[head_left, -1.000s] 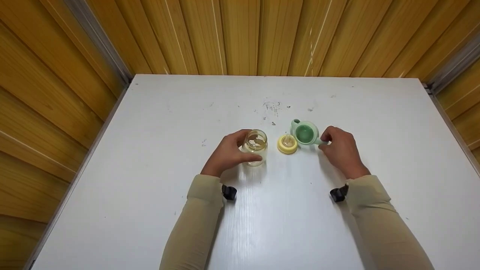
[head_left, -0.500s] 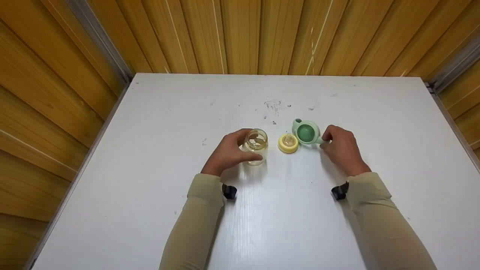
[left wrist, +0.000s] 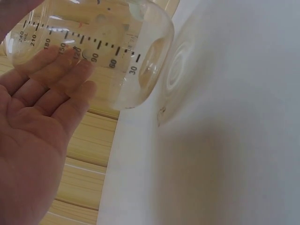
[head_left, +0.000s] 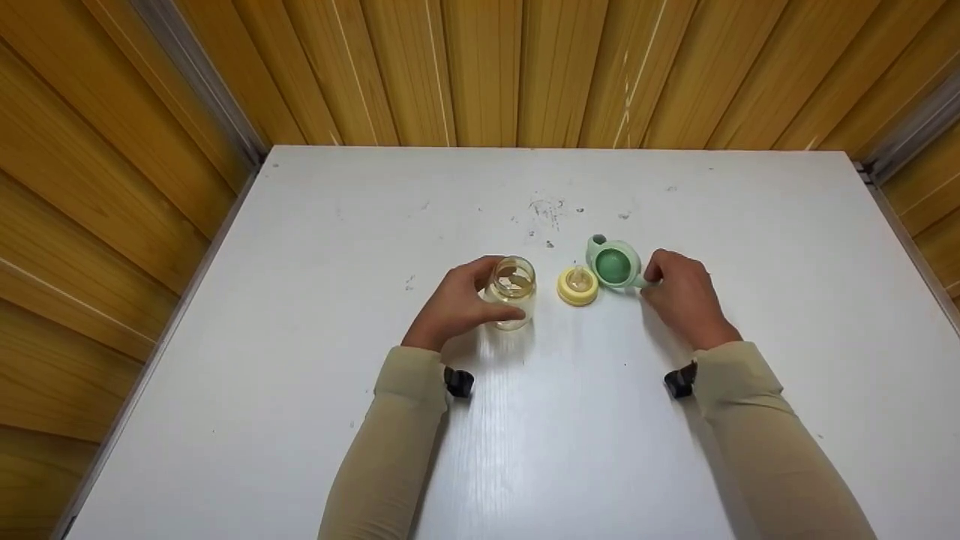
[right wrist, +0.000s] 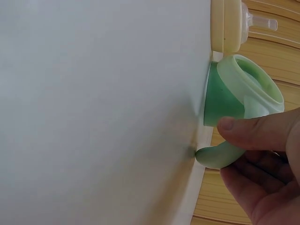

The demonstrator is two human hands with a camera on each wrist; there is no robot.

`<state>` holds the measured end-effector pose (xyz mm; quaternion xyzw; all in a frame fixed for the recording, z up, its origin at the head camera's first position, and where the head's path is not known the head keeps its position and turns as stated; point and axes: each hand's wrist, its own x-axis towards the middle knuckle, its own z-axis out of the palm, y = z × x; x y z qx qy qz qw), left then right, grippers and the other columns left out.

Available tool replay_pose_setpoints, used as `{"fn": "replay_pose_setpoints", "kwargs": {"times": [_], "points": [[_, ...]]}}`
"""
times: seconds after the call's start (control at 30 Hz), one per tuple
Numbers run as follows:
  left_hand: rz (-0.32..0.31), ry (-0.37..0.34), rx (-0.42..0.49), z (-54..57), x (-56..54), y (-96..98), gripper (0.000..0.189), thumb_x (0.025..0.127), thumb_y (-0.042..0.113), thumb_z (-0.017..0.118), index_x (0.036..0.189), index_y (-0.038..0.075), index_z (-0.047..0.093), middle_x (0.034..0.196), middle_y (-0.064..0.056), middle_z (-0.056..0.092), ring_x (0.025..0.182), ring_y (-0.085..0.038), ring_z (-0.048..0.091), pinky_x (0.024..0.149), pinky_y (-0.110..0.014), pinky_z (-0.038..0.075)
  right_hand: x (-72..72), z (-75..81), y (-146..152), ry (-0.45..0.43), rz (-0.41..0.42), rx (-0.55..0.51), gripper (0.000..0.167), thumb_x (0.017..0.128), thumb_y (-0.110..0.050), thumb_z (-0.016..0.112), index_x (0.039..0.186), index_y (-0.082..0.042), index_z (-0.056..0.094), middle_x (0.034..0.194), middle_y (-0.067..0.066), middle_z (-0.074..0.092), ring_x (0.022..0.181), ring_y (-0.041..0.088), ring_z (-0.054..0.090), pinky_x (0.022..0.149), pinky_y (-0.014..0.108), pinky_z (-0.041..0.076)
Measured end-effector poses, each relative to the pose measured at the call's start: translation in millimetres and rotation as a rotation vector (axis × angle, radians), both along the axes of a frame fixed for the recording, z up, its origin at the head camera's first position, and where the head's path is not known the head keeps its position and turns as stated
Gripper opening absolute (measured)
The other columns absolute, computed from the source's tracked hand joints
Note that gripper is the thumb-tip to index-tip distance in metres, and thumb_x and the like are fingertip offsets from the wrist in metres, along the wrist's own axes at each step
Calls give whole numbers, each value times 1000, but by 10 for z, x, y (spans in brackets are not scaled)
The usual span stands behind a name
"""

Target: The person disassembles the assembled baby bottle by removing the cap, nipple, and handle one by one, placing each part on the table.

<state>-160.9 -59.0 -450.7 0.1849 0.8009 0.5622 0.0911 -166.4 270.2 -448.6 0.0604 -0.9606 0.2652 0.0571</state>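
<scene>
My left hand point(head_left: 457, 306) grips a clear, open-necked baby bottle point(head_left: 513, 300), thumb on the near side and fingers behind it. Dark millilitre marks run along the bottle point(left wrist: 112, 56) in the left wrist view, its base right at the table. To the right, my right hand point(head_left: 684, 296) pinches one handle of a green two-handled bottle holder point(head_left: 613, 266) between thumb and fingers. In the right wrist view that holder point(right wrist: 225, 96) has a pale upper ring and a darker green lower part, close to the tabletop. A yellow collar with a clear teat point(head_left: 577, 286) stands between bottle and holder, teat upward.
The white table point(head_left: 300, 420) has dark scuffs beyond the things. Its far edge meets a yellow wood-patterned wall point(head_left: 480, 75), and a similar wall point(head_left: 82, 225) rises along the left. Black wrist cameras point(head_left: 459, 382) sit at both cuffs.
</scene>
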Motion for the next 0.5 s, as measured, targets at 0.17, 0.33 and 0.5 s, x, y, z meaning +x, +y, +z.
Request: {"fn": "replay_pose_setpoints", "kwargs": {"times": [0.17, 0.33, 0.5], "points": [[-2, 3, 3, -6, -4, -1, 65, 66, 24, 89, 125, 28, 62, 121, 3, 67, 122, -14, 58, 105, -37, 42, -8, -10, -11, 11, 14, 10, 13, 75, 9, 62, 84, 0, 59, 83, 16, 62, 79, 30, 53, 72, 41, 43], [-2, 1, 0, -6, -1, -2, 64, 66, 24, 89, 124, 28, 62, 121, 3, 67, 122, -14, 58, 105, -38, 42, -11, -22, -15, 22, 34, 16, 15, 73, 11, 58, 82, -1, 59, 81, 14, 61, 76, 28, 52, 70, 38, 41], [5, -25, 3, -9, 3, 1, 64, 66, 26, 90, 123, 32, 62, 121, 5, 67, 122, -15, 58, 104, -40, 42, -11, -18, -26, 47, 66, 24, 15, 74, 12, 57, 80, -2, 59, 79, 12, 61, 74, 26, 52, 69, 37, 41]]}}
